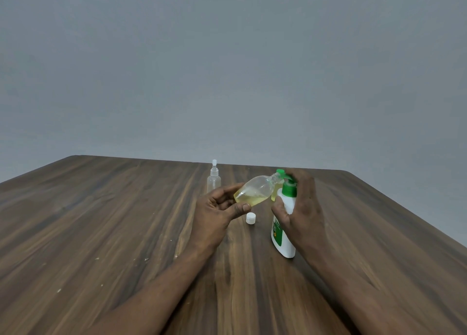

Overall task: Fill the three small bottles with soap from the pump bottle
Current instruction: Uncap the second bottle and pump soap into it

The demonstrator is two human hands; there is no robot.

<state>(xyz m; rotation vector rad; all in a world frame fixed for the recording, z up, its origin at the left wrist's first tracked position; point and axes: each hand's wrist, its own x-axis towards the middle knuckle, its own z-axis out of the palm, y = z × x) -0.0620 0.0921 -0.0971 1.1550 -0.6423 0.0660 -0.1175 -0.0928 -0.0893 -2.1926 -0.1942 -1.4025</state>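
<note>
From my end, the held bottle (254, 192) is above the worktop (101, 221), tilted with its bare neck up against the green pump head (290, 186). The left hand (217, 210) grasps it at the base, thumb below and fingers behind. It is clear, rounded plastic, with pale yellow soap pooled in its lower side; I judge it under half full, so this fill is mid-way.

The pump bottle (284, 236) stands on the worktop just right of it: white, flat-sided, smooth, with a green and orange label. The right hand (305, 208) is wrapped round its shoulder, thumb on the front. The fingers over the head are blurred, so I cannot tell whether they are pressing.

Behind the pump bottle I see a sliver of yellow (273, 195). I take it for another small bottle already holding soap, but most of it is hidden. A green tip above the neck may be its cap or the pump spout.

A small ribbed white cap (251, 218) lies loose on the worktop between the hands, probably the held bottle's. The spray bottle (213, 181) stands further back, slim and clear with a white nozzle, and looks empty.

So I reckon one is perhaps done, one under way and one untouched, with the cap to go back on. The worktop is dark wood-grain laminate with pale specks. The wall behind it is plain grey.
</note>
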